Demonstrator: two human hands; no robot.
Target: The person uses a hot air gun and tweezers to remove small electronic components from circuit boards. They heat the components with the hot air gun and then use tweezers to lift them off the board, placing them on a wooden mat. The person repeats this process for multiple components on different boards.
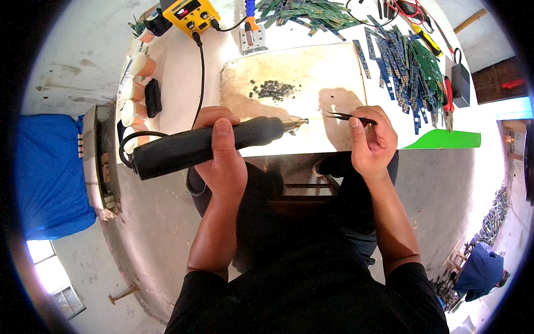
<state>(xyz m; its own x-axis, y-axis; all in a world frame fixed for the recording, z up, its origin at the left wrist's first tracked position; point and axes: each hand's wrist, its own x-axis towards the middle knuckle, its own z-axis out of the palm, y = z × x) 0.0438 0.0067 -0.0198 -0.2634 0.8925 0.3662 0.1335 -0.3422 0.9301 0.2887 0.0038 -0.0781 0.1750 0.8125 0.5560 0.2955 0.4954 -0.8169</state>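
Observation:
My left hand (225, 147) is wrapped round the thick black handle of a hot-air gun (178, 151). Its metal nozzle (291, 124) points right, over the near part of a scorched, pale work board (300, 61). A small dark bit shows at the nozzle's end; I cannot make out what it is. Pinched in my right hand (376, 143) are black tweezers (353, 117), their thin tips facing the nozzle but apart from it. Beyond the tips lies one tiny dark chip (332, 97). Farther left on the board is a pile of small black chips (272, 91).
A yellow control unit (192, 15) stands at the back left, its black cord running to the gun. Cups (133, 113) line the left edge. Narrow circuit boards (397, 67) are heaped at right, beside red-handled pliers (448, 100). Another person (481, 270) is at far lower right.

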